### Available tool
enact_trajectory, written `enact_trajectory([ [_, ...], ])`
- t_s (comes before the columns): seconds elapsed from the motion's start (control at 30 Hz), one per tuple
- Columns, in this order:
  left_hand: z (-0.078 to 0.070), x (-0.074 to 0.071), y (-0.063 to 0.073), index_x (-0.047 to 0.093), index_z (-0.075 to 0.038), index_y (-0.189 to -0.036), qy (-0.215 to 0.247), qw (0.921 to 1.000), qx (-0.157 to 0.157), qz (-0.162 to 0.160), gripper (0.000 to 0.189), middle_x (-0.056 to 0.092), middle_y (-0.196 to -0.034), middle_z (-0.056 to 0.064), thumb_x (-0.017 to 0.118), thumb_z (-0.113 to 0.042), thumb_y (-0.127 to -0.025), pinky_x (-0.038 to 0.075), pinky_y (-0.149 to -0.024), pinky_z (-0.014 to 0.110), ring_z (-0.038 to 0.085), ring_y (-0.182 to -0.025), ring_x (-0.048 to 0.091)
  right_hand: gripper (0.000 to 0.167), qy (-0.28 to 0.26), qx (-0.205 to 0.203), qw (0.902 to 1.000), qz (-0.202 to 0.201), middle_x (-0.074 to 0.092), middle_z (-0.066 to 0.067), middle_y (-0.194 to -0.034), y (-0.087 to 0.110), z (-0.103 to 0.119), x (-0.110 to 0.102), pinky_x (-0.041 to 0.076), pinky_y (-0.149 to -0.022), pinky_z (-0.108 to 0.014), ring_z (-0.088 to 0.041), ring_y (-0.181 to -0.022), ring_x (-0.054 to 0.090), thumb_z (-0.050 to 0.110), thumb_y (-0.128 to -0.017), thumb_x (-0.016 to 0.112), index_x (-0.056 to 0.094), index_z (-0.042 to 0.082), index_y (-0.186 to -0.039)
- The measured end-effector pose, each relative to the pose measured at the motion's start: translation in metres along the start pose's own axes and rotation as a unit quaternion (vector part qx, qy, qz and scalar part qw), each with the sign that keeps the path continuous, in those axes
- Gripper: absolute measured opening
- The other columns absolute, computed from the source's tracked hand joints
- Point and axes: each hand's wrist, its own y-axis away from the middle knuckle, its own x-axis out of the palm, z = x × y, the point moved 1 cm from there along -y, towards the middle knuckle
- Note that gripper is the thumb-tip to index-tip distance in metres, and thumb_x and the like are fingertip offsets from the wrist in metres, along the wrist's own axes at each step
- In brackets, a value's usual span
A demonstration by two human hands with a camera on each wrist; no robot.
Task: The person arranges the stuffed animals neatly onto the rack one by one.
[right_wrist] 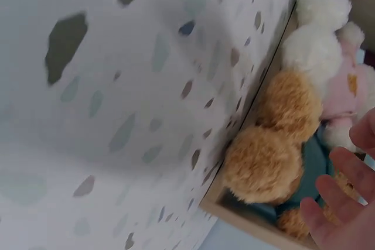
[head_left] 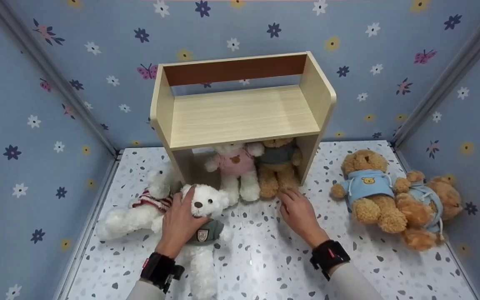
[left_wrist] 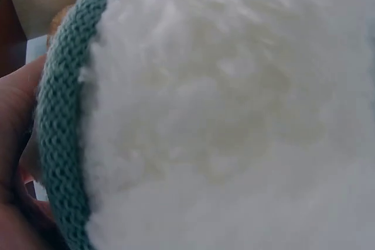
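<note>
My left hand [head_left: 181,218] grips a white teddy bear [head_left: 208,200] in a green sweater by its upper body, in front of the shelf's left side. Its white fur [left_wrist: 222,98] and green knit hem [left_wrist: 61,127] fill the left wrist view. My right hand [head_left: 300,212] is by the feet of a brown teddy bear [head_left: 279,177] in a dark top, fingers loosely bent around nothing. That bear sits in the shelf's lower compartment, its head partly hidden by the board. Left of it sits a white teddy bear in a pink top [head_left: 236,164].
The wooden shelf [head_left: 244,116] stands against the flowered back wall. A white bear in a striped top [head_left: 140,214] lies at the left. On the right, a brown bear in a blue hoodie [head_left: 369,187] lies beside another brown bear [head_left: 429,208] on the speckled surface [head_left: 265,262].
</note>
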Motion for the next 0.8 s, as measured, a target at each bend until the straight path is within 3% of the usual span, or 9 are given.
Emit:
enact_trajectory([
  [0.13, -0.013, 0.005, -0.003, 0.048, -0.012, -0.154, 0.029, 0.9984, 0.013, -0.047, 0.098, 0.053, -0.122, 0.026, 0.093, -0.043, -0.073, 0.056, -0.062, 0.054, 0.039, -0.085, 0.062, 0.026, -0.029, -0.020, 0.9994, -0.001, 0.073, -0.016, -0.113, -0.003, 0.018, 0.007, 0.058, -0.084, -0.049, -0.035, -0.104, 0.069, -0.003, -0.089, 0.071, 0.074, 0.003, -0.115],
  [0.27, -0.025, 0.010, -0.005, 0.047, -0.014, -0.155, 0.068, 0.9955, -0.001, -0.066, 0.096, 0.052, -0.122, 0.022, 0.093, -0.040, -0.075, 0.055, -0.062, 0.052, 0.036, -0.086, 0.060, 0.023, -0.096, 0.015, 0.9940, 0.049, 0.073, -0.012, -0.116, -0.007, 0.038, 0.009, 0.058, -0.087, -0.048, -0.031, -0.106, 0.070, 0.010, -0.100, 0.067, 0.073, 0.006, -0.122],
  [0.33, -0.030, 0.012, -0.006, 0.046, -0.015, -0.155, 0.087, 0.9939, -0.012, -0.067, 0.096, 0.052, -0.125, 0.020, 0.093, -0.040, -0.076, 0.054, -0.061, 0.051, 0.035, -0.083, 0.060, 0.027, -0.156, 0.055, 0.9821, 0.090, 0.072, -0.009, -0.122, -0.010, 0.047, 0.010, 0.057, -0.090, -0.046, -0.027, -0.111, 0.069, 0.020, -0.106, 0.061, 0.071, 0.009, -0.129],
  [0.43, -0.038, 0.015, -0.007, 0.045, -0.015, -0.155, 0.107, 0.9916, -0.022, -0.070, 0.095, 0.050, -0.129, 0.019, 0.092, -0.041, -0.076, 0.055, -0.062, 0.051, 0.034, -0.082, 0.062, 0.036, -0.247, 0.116, 0.9521, 0.139, 0.071, -0.007, -0.129, -0.014, 0.059, 0.011, 0.056, -0.094, -0.045, -0.023, -0.116, 0.067, 0.032, -0.111, 0.051, 0.067, 0.011, -0.136],
  [0.53, -0.044, 0.018, -0.009, 0.046, -0.014, -0.154, 0.117, 0.9896, -0.025, -0.079, 0.096, 0.051, -0.128, 0.019, 0.093, -0.040, -0.075, 0.055, -0.068, 0.054, 0.037, -0.085, 0.063, 0.042, -0.298, 0.156, 0.9270, 0.166, 0.073, -0.006, -0.123, -0.018, 0.068, 0.012, 0.057, -0.090, -0.043, -0.020, -0.107, 0.070, 0.037, -0.112, 0.045, 0.064, 0.013, -0.140],
  [0.63, -0.048, 0.021, -0.010, 0.045, -0.012, -0.154, 0.125, 0.9881, -0.026, -0.086, 0.096, 0.051, -0.127, 0.020, 0.093, -0.040, -0.075, 0.055, -0.073, 0.057, 0.040, -0.088, 0.064, 0.045, -0.315, 0.174, 0.9148, 0.184, 0.072, -0.009, -0.124, -0.019, 0.074, 0.014, 0.057, -0.091, -0.044, -0.022, -0.106, 0.070, 0.040, -0.112, 0.044, 0.062, 0.011, -0.142],
  [0.8, -0.053, 0.026, -0.010, 0.043, -0.012, -0.156, 0.133, 0.9862, -0.030, -0.094, 0.098, 0.050, -0.129, 0.020, 0.093, -0.039, -0.077, 0.054, -0.073, 0.059, 0.042, -0.089, 0.064, 0.057, -0.313, 0.192, 0.9077, 0.203, 0.066, -0.014, -0.135, -0.020, 0.080, 0.016, 0.054, -0.097, -0.049, -0.029, -0.114, 0.068, 0.050, -0.107, 0.052, 0.058, 0.009, -0.147],
])
